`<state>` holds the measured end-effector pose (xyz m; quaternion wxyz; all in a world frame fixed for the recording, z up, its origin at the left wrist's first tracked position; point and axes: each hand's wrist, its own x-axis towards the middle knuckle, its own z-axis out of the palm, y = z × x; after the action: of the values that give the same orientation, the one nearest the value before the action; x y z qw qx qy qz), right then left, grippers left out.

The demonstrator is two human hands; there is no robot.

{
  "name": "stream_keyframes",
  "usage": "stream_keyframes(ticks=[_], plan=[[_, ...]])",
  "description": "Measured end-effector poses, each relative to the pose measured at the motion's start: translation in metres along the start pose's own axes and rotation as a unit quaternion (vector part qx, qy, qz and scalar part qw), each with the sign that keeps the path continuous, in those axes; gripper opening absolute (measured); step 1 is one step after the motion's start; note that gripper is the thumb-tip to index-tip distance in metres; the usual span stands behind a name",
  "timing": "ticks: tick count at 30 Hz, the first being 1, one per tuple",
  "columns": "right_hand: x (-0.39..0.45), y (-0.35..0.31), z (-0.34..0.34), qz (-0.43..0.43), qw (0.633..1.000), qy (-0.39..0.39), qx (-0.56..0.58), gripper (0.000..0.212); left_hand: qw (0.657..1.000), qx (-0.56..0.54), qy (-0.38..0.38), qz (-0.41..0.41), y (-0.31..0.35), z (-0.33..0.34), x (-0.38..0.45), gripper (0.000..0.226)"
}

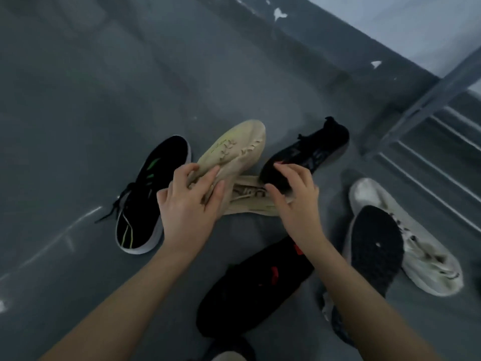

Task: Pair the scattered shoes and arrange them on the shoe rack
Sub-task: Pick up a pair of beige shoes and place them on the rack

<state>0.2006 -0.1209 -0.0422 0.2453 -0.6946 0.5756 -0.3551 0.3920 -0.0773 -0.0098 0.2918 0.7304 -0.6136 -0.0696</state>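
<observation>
Several shoes lie scattered on a grey floor (109, 105). My left hand (190, 204) grips the heel end of a beige shoe (234, 147), its toe pointing away. A second beige shoe (250, 199) lies on its side under both hands. My right hand (294, 199) has its fingers curled over the end of a black shoe with red marks (309, 149), thumb touching the second beige shoe. A black shoe with green stripes (145, 204) lies to the left. Another black shoe with red marks (255, 285) lies between my forearms.
At the right, a white shoe (421, 251) lies partly under an upturned shoe with a black sole (374, 246). A grey metal shoe rack (426, 100) with thin bars stands at the far right against a pale wall (406, 29).
</observation>
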Motion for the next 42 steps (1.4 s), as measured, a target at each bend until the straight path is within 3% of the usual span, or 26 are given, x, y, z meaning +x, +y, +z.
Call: stream_keyframes(ticks=[3,7,9,14,19,25,32,42], plan=[[0.014,0.012,0.020,-0.063,0.985,-0.114,-0.113,0.054,0.999,0.018,0.008,-0.031,-0.018,0.005,0.010,0.038],[0.027,0.022,0.036,-0.128,0.918,-0.269,-0.263,0.086,0.998,0.036,0.004,-0.058,-0.033,0.017,0.013,0.039],[0.029,0.026,0.042,-0.142,0.896,-0.293,-0.300,0.097,0.997,0.042,0.004,-0.070,-0.039,0.021,0.013,0.038],[0.038,0.031,0.051,-0.291,0.845,-0.246,-0.374,0.085,0.997,0.047,0.003,-0.059,-0.044,0.022,0.011,0.035],[0.041,0.032,0.039,-0.361,0.860,-0.194,-0.304,0.053,0.998,0.020,0.013,-0.058,-0.040,0.006,0.013,0.035],[0.015,0.010,0.011,-0.345,0.893,-0.129,-0.257,0.047,0.998,-0.019,0.048,-0.020,-0.013,-0.020,0.021,0.032],[-0.004,-0.011,-0.050,-0.322,0.897,-0.079,-0.291,0.040,0.994,-0.056,0.083,0.038,0.029,-0.035,0.014,0.029],[-0.100,0.014,-0.172,-0.193,0.903,-0.104,-0.370,0.038,0.975,-0.130,0.003,0.183,0.111,0.009,-0.045,0.026]])
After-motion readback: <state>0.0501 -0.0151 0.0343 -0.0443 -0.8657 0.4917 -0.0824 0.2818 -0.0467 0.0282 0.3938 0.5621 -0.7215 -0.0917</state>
